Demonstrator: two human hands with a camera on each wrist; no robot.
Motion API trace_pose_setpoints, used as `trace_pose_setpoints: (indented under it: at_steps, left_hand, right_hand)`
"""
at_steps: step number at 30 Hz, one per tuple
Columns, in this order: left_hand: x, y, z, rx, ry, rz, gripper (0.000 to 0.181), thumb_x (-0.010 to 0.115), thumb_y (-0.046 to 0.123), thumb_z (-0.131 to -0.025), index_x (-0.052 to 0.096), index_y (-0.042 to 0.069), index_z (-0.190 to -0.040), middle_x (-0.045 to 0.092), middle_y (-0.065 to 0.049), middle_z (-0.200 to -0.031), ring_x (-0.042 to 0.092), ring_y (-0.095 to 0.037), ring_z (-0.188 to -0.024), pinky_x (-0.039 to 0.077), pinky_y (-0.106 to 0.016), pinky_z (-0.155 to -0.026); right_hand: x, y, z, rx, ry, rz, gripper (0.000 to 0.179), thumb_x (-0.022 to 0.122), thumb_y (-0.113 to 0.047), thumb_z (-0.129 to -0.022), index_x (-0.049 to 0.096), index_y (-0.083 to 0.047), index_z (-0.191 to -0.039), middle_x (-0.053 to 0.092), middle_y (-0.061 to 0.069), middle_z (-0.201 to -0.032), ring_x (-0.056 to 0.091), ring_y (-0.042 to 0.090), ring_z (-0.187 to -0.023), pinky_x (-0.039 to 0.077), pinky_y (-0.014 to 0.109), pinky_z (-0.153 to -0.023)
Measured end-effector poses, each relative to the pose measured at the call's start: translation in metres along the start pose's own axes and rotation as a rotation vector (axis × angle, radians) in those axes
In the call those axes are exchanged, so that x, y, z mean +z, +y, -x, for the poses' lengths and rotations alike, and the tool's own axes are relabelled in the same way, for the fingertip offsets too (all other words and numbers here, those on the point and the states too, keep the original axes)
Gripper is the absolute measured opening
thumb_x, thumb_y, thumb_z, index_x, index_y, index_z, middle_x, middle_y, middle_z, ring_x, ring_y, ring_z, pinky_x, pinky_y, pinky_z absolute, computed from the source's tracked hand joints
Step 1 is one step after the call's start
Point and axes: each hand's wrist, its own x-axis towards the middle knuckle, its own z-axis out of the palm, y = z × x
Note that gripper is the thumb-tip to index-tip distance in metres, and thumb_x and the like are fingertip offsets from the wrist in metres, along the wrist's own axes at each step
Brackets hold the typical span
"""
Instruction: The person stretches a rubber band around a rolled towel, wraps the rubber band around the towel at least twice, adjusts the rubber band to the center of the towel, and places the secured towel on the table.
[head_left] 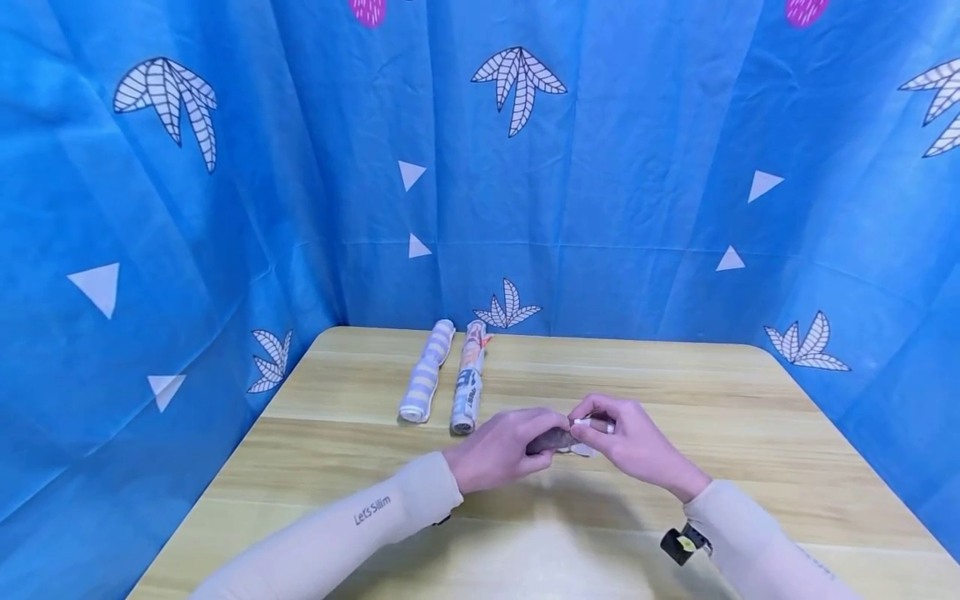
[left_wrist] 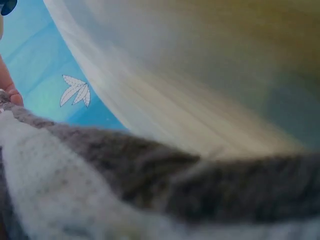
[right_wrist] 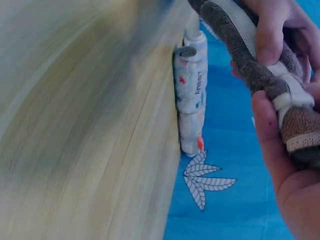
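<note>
Both hands are on a rolled grey-brown and white towel [right_wrist: 237,57], held a little above the front middle of the table. My left hand [head_left: 506,450] grips its left stretch, thumb pressed along the cloth. The right hand [head_left: 633,442] pinches near the other end, where a white band [right_wrist: 292,97] crosses the roll. In the right wrist view the right thumb and fingers are bent around that banded end. The towel [left_wrist: 145,165] fills the lower part of the left wrist view, hiding the left hand there.
Two more rolls lie side by side on the wooden table [head_left: 637,375] behind the left hand: a lavender-and-white striped roll [head_left: 429,372] and a white printed roll [head_left: 468,379] with orange and blue marks. A blue curtain [head_left: 637,167] surrounds the table's back and sides.
</note>
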Motion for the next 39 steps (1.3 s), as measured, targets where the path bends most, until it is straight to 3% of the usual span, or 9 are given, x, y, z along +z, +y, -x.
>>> trace_pose_setpoints:
  at_steps: [3,6,12,20,24,29,33,36,39]
  left_hand:
    - [-0.002,0.001,-0.001,-0.005,-0.002,-0.004,0.040,0.071,0.014,-0.090,0.060,0.019,-0.128,0.067,0.005,-0.109,0.059,-0.001,-0.083,0.048,-0.010,-0.075]
    - [-0.005,0.004,-0.003,-0.012,-0.034,0.001,0.038,0.071,0.013,-0.088,0.062,0.022,-0.124,0.061,0.008,-0.103,0.054,0.001,-0.076,0.045,-0.009,-0.066]
    - [-0.008,0.008,-0.008,-0.008,-0.087,-0.022,0.024,0.071,0.011,-0.085,0.059,0.020,-0.103,0.048,0.008,-0.091,0.043,0.000,-0.069,0.034,-0.010,-0.057]
    - [-0.004,0.007,-0.004,0.117,-0.056,-0.110,0.019,0.067,0.007,-0.085,0.051,0.017,-0.088,0.048,0.007,-0.089,0.042,0.000,-0.066,0.030,-0.007,-0.056]
    - [-0.005,0.007,0.001,0.129,-0.025,-0.146,0.017,0.068,0.012,-0.089,0.052,0.018,-0.085,0.052,0.006,-0.091,0.043,0.000,-0.066,0.031,-0.007,-0.056]
    - [-0.007,0.007,0.008,0.061,-0.027,-0.134,0.017,0.070,0.019,-0.092,0.053,0.018,-0.088,0.052,0.008,-0.090,0.045,0.001,-0.067,0.034,-0.008,-0.056]
    - [-0.008,0.008,0.007,-0.028,-0.064,-0.078,0.025,0.076,0.026,-0.090,0.053,0.019,-0.098,0.048,0.009,-0.091,0.048,0.000,-0.069,0.037,-0.009,-0.056]
    - [-0.010,0.007,0.004,-0.104,-0.076,0.036,0.029,0.078,0.023,-0.088,0.051,0.019,-0.096,0.050,0.008,-0.093,0.051,-0.002,-0.075,0.041,-0.010,-0.060]
    - [-0.013,0.004,0.001,-0.179,-0.084,0.204,0.029,0.077,0.019,-0.089,0.049,0.019,-0.093,0.055,0.007,-0.094,0.053,-0.005,-0.080,0.044,-0.014,-0.064]
  right_hand:
    - [-0.001,0.000,0.001,-0.003,0.020,-0.047,0.007,0.066,-0.008,-0.095,0.069,-0.012,-0.100,0.073,0.007,-0.099,0.072,0.019,-0.086,0.059,0.034,-0.071]
    - [-0.001,0.000,0.002,-0.012,0.024,-0.064,0.005,0.067,-0.009,-0.095,0.069,-0.011,-0.100,0.072,0.008,-0.099,0.072,0.019,-0.086,0.059,0.032,-0.069]
    - [0.001,0.001,0.002,-0.008,0.021,-0.046,0.003,0.068,-0.014,-0.096,0.069,-0.013,-0.099,0.074,0.005,-0.099,0.072,0.019,-0.086,0.059,0.032,-0.070]
    - [-0.001,0.000,0.002,0.015,-0.003,-0.056,0.006,0.065,-0.011,-0.096,0.070,-0.014,-0.099,0.073,0.005,-0.099,0.070,0.021,-0.083,0.059,0.036,-0.068]
    - [-0.001,0.000,0.001,0.037,0.002,-0.061,0.007,0.065,-0.011,-0.096,0.070,-0.015,-0.098,0.073,0.005,-0.096,0.066,0.018,-0.075,0.057,0.037,-0.063]
    - [0.004,-0.001,-0.005,0.053,-0.005,-0.072,0.007,0.066,-0.010,-0.095,0.071,-0.013,-0.099,0.072,0.007,-0.095,0.065,0.018,-0.076,0.055,0.033,-0.063]
    - [0.006,-0.002,-0.005,0.006,-0.011,-0.039,0.010,0.065,-0.015,-0.096,0.071,-0.015,-0.105,0.072,0.005,-0.100,0.066,0.017,-0.082,0.055,0.032,-0.068]
    - [0.004,-0.002,-0.001,-0.053,-0.032,0.008,0.020,0.068,-0.020,-0.096,0.069,-0.020,-0.116,0.071,0.001,-0.107,0.063,0.015,-0.081,0.054,0.030,-0.066]
    - [0.000,-0.001,0.004,-0.120,-0.060,0.066,0.034,0.071,-0.022,-0.094,0.064,-0.024,-0.127,0.069,-0.002,-0.116,0.061,0.013,-0.085,0.052,0.029,-0.067]
